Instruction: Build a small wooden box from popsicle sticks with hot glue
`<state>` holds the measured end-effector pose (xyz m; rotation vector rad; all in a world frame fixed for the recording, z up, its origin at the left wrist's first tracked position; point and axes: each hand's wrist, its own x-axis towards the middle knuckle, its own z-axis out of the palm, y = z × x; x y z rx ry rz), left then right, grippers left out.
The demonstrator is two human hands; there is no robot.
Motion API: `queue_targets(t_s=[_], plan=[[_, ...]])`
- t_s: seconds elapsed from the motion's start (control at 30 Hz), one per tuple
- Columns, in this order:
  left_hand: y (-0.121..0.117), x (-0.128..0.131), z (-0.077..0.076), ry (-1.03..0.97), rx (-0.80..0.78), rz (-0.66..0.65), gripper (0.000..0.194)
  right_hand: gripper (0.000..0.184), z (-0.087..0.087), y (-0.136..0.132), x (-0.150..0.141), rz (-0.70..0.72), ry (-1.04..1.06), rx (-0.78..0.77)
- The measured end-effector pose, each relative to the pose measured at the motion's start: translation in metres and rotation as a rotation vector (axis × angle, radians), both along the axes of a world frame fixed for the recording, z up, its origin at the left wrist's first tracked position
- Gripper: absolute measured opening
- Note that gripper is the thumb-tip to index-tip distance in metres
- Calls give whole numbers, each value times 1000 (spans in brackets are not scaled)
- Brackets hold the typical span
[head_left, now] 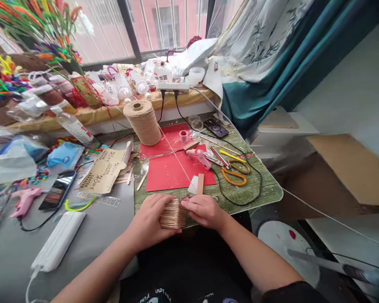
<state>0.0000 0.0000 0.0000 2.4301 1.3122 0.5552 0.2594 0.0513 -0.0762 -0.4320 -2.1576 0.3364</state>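
My left hand (150,219) is wrapped round a small box of stacked craft sticks (170,214), thumb on top and fingers beneath. At its right upper edge, my right hand (205,210) is closed, with thumb and forefinger pinched against the box. A strand of twine (176,155) runs from a large twine spool (142,122) down to the fingers of my right hand; its end is hidden there. Just beyond the hands lie a flat wooden strip (200,184) and a white paper scrap (193,185), on red sheets (167,172).
On the green board are a pink glue gun (199,158), orange-handled scissors (235,174), pens (219,156) and a black phone (216,128). A cable loops near the right edge. Leftward lie sandpaper (104,170), another phone (57,190) and a white power strip (59,240).
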Motion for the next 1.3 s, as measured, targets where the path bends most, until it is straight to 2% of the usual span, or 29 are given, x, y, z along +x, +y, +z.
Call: queue_targets(t_s=[0.2, 0.33, 0.47, 0.57, 0.93, 1.2, 1.3], plan=[[0, -8, -7, -104, -77, 87, 82, 48, -1, 0, 3, -18, 8, -21], [-3, -22, -29, -292, -136, 122, 81, 48, -5, 0, 4, -32, -1, -23], [-6, -34, -54, -562, -220, 109, 88, 44, -5, 0, 5, -52, -18, -29], [-9, -38, -63, -671, -304, 95, 88, 43, -3, -1, 4, -53, -22, -22], [-13, -43, -67, -785, -395, 86, 87, 43, -4, 0, -1, -42, -34, -8], [-16, -42, -67, -651, -368, 59, 84, 41, -1, -1, -5, -43, -10, -11], [-16, -39, -64, -532, -430, 92, 80, 43, -2, -1, -6, -47, 14, -33]])
